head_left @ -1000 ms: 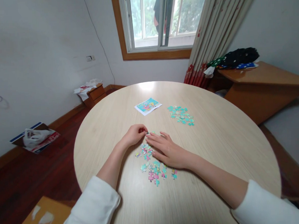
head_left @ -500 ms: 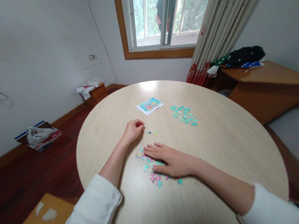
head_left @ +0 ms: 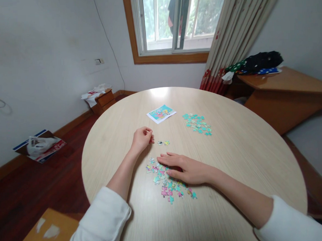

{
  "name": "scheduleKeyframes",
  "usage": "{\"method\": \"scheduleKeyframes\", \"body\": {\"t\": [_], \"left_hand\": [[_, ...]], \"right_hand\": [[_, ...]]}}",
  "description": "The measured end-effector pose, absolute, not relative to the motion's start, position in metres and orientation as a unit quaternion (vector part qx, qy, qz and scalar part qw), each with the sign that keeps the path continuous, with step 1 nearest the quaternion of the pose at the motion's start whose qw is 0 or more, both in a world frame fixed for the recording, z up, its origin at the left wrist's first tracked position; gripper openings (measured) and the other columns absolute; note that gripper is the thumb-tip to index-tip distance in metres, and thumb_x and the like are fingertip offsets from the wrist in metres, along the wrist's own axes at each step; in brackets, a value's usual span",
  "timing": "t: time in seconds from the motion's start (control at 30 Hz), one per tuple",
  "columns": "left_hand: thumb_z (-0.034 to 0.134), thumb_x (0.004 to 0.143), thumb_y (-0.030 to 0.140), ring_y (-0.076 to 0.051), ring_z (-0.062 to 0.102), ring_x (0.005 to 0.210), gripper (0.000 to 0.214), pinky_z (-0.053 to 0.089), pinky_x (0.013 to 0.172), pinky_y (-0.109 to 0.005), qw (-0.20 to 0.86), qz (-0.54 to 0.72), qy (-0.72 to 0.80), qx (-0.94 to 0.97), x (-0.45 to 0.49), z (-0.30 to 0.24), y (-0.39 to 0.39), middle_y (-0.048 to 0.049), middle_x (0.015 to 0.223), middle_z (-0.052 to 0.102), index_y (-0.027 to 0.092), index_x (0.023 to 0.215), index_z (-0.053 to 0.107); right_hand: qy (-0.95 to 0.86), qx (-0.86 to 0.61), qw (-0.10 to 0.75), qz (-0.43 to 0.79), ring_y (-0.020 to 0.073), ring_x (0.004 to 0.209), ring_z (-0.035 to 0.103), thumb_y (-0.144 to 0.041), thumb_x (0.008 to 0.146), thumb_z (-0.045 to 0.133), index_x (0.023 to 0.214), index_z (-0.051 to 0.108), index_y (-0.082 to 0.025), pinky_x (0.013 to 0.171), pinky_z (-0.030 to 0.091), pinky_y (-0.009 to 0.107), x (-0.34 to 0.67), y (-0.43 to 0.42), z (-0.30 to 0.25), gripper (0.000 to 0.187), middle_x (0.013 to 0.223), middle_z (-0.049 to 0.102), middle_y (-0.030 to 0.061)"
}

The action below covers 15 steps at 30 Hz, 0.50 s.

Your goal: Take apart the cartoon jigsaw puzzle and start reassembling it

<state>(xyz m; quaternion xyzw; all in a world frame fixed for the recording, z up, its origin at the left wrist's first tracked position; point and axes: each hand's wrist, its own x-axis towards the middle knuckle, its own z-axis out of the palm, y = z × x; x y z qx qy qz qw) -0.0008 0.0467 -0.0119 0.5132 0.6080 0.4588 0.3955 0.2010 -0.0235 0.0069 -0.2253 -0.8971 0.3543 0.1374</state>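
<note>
Loose jigsaw puzzle pieces point(head_left: 164, 190) in pink, teal and yellow lie in a heap at the near middle of the table. Over the heap's far right side rests my right hand point(head_left: 183, 168), palm down, fingers stretched out, hiding some pieces. My left hand point(head_left: 143, 137) is closed beyond the heap, fingertips pinched together; a thin pale edge shows there, too small to name. Just right of it are two pieces side by side, a dark-and-white piece point(head_left: 160, 143) and a yellow piece point(head_left: 167, 143).
A small cartoon picture sheet point(head_left: 161, 114) lies farther back on the round wooden table point(head_left: 117, 119). Right of it is a second group of mostly teal puzzle pieces point(head_left: 197, 124). A brown side desk point(head_left: 291, 79) with cloths stands at right.
My right hand has shifted slightly right and away from me, uncovering more pieces in the heap. My left hand has turned a little and moved slightly left, still closed.
</note>
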Motion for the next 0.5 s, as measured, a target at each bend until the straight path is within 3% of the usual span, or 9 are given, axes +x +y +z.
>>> {"method": "scheduleKeyframes", "body": {"t": [0.17,0.3,0.5], "left_hand": [[0.057,0.075,0.024,-0.011,0.053,0.048,0.01,0.038,0.049,-0.023,0.28,0.444,0.625,0.577,-0.006,-0.015,0.048,0.0014,0.055,0.058,0.016,0.071,0.06],[0.062,0.071,0.027,-0.013,0.055,0.059,0.012,0.04,0.057,-0.025,0.268,0.395,0.608,0.634,-0.008,-0.016,0.046,-0.0015,0.063,0.062,0.016,0.067,0.063],[0.065,0.071,0.036,-0.016,0.058,0.065,0.021,0.042,0.066,-0.029,0.246,0.355,0.624,0.651,-0.009,-0.016,0.043,-0.002,0.06,0.063,0.017,0.064,0.064]], "right_hand": [[-0.85,-0.257,0.23,0.397,0.02,0.12,0.054,-0.035,0.092,0.045,0.123,0.06,-0.022,0.104,0.041,0.044,0.205,-0.014,-0.003,0.037,0.127,0.061,0.0067],[-0.818,-0.378,0.338,0.273,0.0199,0.112,0.059,-0.03,0.093,0.041,0.109,0.067,-0.022,0.102,0.043,0.046,0.211,0.008,-0.018,0.032,0.115,0.067,0.0081],[-0.874,-0.393,0.235,0.161,0.0246,0.128,0.045,-0.029,0.091,0.046,0.126,0.058,-0.023,0.106,0.035,0.051,0.216,0.021,-0.022,0.038,0.136,0.052,0.0118]]}}
